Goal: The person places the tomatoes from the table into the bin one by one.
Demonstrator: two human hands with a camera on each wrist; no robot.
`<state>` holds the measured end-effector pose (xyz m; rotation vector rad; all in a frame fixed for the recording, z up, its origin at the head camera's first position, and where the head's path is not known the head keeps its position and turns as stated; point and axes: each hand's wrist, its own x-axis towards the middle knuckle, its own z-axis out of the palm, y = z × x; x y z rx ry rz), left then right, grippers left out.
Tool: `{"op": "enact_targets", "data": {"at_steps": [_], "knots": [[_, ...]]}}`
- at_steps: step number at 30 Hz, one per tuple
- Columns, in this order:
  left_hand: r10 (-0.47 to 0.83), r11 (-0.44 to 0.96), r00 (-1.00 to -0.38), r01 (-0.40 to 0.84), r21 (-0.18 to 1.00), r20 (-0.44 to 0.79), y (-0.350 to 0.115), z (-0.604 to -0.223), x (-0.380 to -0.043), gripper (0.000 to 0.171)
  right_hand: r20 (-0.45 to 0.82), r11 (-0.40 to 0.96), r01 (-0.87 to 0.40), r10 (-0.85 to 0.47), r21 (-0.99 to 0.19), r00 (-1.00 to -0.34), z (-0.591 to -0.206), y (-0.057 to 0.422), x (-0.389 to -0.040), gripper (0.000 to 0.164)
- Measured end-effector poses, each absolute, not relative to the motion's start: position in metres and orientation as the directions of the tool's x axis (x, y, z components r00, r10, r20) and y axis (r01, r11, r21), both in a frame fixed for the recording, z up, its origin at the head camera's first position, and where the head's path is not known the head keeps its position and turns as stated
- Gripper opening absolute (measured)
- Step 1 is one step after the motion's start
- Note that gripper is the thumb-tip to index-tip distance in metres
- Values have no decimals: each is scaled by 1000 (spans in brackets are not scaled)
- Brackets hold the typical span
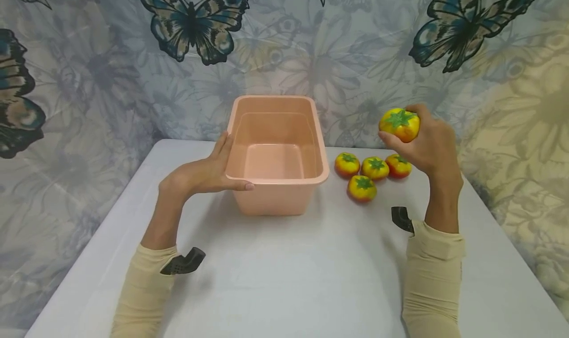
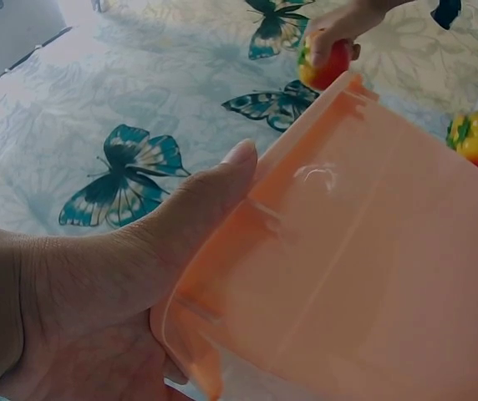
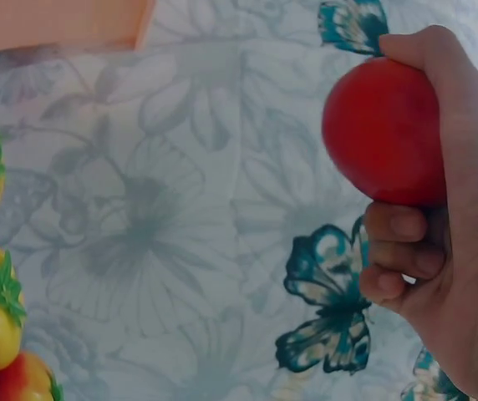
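A peach-coloured plastic bin (image 1: pixel 276 199) stands toward the back of the table, its open top facing up. My left hand (image 1: pixel 200 176) grips its near left corner, with the thumb on the near side and the fingers along the left wall. In the left wrist view the thumb lies against the bin's wall (image 2: pixel 373 242). Raised above the table on the right, my right hand (image 1: pixel 433 140) holds a yellow-and-red persimmon (image 1: pixel 395 123) with a green leafy top. In the right wrist view that persimmon's red underside (image 3: pixel 381 134) shows between thumb and fingers.
Several more persimmons (image 1: pixel 362 188) sit grouped on the white table (image 1: pixel 284 278), right of the bin. Behind the table hangs a floral backdrop (image 1: pixel 311 46) with butterflies. Dark devices (image 1: pixel 184 262) are fixed at both sleeve cuffs.
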<state>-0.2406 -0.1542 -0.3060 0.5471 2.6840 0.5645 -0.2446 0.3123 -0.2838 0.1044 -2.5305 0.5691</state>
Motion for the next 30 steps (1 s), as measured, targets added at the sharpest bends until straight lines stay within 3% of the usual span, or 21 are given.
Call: {"op": "enact_targets", "data": {"at_steps": [13, 22, 30], "knots": [[431, 846, -868, 292, 446, -247, -153, -305, -240, 133, 691, 851, -367, -6, -375, -722, -284, 293, -239, 61], [429, 852, -868, 298, 430, -249, -155, -303, -241, 133, 719, 843, -399, -21, -361, -694, -277, 287, -237, 61], [429, 846, -866, 286, 449, -257, -154, -304, -241, 134, 732, 872, -391, -57, -295, -679, -276, 283, -236, 71]]}}
